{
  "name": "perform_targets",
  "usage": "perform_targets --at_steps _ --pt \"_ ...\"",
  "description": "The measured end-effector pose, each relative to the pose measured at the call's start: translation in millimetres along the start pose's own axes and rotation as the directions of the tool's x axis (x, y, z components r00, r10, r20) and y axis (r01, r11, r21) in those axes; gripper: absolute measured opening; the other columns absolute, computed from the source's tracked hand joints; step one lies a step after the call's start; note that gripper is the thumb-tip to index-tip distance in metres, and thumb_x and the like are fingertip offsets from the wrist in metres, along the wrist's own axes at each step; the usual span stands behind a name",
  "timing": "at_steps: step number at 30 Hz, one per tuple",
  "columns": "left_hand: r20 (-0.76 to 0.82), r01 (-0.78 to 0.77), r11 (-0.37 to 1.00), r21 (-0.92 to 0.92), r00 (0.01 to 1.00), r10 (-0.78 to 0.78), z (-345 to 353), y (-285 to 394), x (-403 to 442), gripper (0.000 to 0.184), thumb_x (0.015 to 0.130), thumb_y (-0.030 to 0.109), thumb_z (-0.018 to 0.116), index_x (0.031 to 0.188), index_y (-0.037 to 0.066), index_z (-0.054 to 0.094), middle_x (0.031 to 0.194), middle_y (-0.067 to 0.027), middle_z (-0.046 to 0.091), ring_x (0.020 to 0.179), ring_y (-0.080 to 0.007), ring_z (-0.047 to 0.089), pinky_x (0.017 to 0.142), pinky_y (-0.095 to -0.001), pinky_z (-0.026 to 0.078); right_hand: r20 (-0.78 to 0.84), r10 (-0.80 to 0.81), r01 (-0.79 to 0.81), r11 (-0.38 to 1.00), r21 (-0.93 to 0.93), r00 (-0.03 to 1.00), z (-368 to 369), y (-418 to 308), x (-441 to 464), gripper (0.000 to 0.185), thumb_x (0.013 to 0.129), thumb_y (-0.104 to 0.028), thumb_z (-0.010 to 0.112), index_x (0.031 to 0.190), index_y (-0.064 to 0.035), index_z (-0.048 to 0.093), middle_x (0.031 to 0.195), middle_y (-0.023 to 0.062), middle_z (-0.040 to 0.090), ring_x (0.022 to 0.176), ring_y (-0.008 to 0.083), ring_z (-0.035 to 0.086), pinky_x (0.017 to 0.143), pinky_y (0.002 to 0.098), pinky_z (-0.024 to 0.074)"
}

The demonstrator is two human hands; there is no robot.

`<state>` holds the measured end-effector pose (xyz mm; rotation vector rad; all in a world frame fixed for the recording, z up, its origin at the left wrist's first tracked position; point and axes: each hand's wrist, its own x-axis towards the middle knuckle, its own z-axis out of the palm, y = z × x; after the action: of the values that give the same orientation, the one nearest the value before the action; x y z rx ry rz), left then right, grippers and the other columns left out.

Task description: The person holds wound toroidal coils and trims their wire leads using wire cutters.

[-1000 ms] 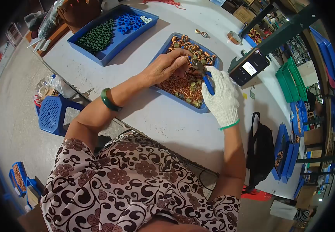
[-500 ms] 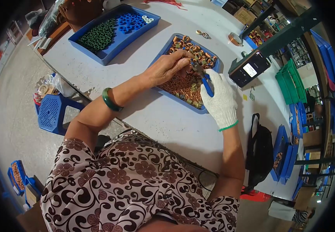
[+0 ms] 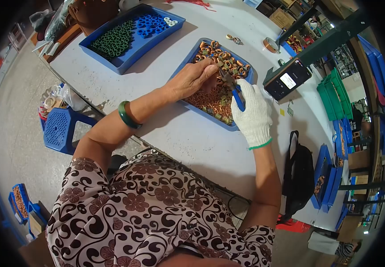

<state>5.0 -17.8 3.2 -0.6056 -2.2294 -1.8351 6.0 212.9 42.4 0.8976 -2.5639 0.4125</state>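
Observation:
My right hand, in a white knitted glove with a green cuff, grips blue-handled pliers; it looks like a pair of cutting pliers. Their dark metal jaws point up and left, close by the fingertips of my bare left hand. The fingers of that hand are pinched together, and whatever they hold is hidden. Both hands are over a blue tray on the white table. Copper-wound ring coils fill its far end, and loose copper wire clippings lie at the near end.
A larger blue tray at upper left holds green, blue and white rings. To the right, a phone leans on a dark green stand. A black bag lies at the table's right side. Left of the table is a blue stool.
My left hand's fingertips have shifted slightly, with the thumb drawn a little left, away from the jaws. The pliers have turned slightly; the trays stay put.

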Motion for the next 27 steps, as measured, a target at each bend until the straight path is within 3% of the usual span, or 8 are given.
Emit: perform_targets --at_steps 3,7,9,13,17,20,23,27 --pt "0.100 0.195 0.972 -0.131 0.978 -0.183 -4.6 -3.5 1.6 0.055 0.109 0.050 0.034 0.105 0.001 0.059 0.073 -0.0074 0.065 0.060 -0.0151 0.062 0.061 -0.0297 0.052 0.016 -0.039 0.042 0.986 -0.163 0.999 -7.4 -3.2 1.5 0.049 0.080 -0.018 0.072 0.126 -0.0167 0.057 0.098 0.0111 0.061 0.090 0.0337 0.065 0.073 0.0489 0.0533" --pt "0.152 0.334 0.913 -0.236 0.940 -0.305 -7.3 3.0 1.0 0.059 0.107 0.054 0.037 0.096 0.002 0.061 0.075 -0.0062 0.065 0.061 -0.0140 0.061 0.060 -0.0287 0.051 0.039 -0.020 0.019 1.000 0.025 0.999 0.9 1.8 -0.9 0.046 0.082 -0.015 0.071 0.126 -0.0136 0.057 0.102 0.0134 0.063 0.092 0.0348 0.066 0.077 0.0473 0.0543" --pt "0.190 0.342 0.884 -0.319 0.937 -0.293 -8.8 2.8 1.6 0.059 0.107 0.054 0.037 0.097 0.001 0.062 0.078 -0.0062 0.066 0.065 -0.0135 0.061 0.063 -0.0286 0.051 0.034 -0.002 -0.005 0.982 0.191 0.999 3.0 4.1 -0.1 0.044 0.083 -0.014 0.070 0.126 -0.0112 0.057 0.105 0.0146 0.064 0.092 0.0353 0.067 0.079 0.0459 0.0550" --pt "0.299 0.423 0.749 -0.509 0.903 -0.307 -12.0 7.9 3.9 0.057 0.107 0.055 0.036 0.100 0.004 0.060 0.085 -0.0082 0.066 0.071 -0.0139 0.058 0.071 -0.0299 0.048 0.080 0.029 -0.054 0.941 0.333 0.996 -2.9 7.3 0.9 0.042 0.084 -0.014 0.071 0.123 -0.0028 0.061 0.108 0.0204 0.068 0.094 0.0358 0.069 0.082 0.0424 0.0555" --pt "0.387 0.467 0.706 -0.532 0.876 -0.288 -16.4 7.3 4.8 0.053 0.107 0.053 0.041 0.098 0.004 0.060 0.089 -0.0088 0.067 0.071 -0.0131 0.057 0.068 -0.0274 0.049 0.372 0.149 -0.314 0.844 0.435 0.916 -18.1 -0.2 6.3 0.045 0.086 -0.020 0.070 0.124 0.0007 0.059 0.102 0.0238 0.068 0.092 0.0353 0.069 0.080 0.0400 0.0541" --pt "0.400 0.488 0.681 -0.545 0.866 -0.301 -17.5 10.3 4.5 0.051 0.107 0.051 0.042 0.096 0.005 0.060 0.090 -0.0082 0.067 0.072 -0.0121 0.057 0.068 -0.0262 0.050 0.431 0.157 -0.356 0.829 0.432 0.889 -19.9 0.2 8.2 0.046 0.086 -0.023 0.070 0.124 0.0013 0.059 0.101 0.0243 0.067 0.091 0.0353 0.068 0.080 0.0398 0.0535" --pt "0.389 0.485 0.686 -0.543 0.869 -0.307 -16.2 9.5 4.5 0.050 0.107 0.050 0.043 0.098 0.005 0.061 0.090 -0.0070 0.067 0.073 -0.0117 0.058 0.069 -0.0261 0.050 0.368 0.147 -0.301 0.862 0.408 0.918 -12.1 6.6 5.0 0.047 0.086 -0.024 0.071 0.124 0.0008 0.059 0.102 0.0241 0.068 0.092 0.0359 0.068 0.081 0.0400 0.0535" --pt "0.329 0.387 0.812 -0.437 0.909 -0.255 -12.9 5.1 3.2 0.050 0.107 0.049 0.044 0.101 0.002 0.062 0.089 -0.0061 0.067 0.075 -0.0113 0.061 0.069 -0.0260 0.051 0.268 0.119 -0.228 0.876 0.425 0.956 1.2 16.2 1.1 0.048 0.086 -0.025 0.071 0.124 0.0003 0.060 0.104 0.0230 0.069 0.094 0.0368 0.069 0.083 0.0406 0.0541"
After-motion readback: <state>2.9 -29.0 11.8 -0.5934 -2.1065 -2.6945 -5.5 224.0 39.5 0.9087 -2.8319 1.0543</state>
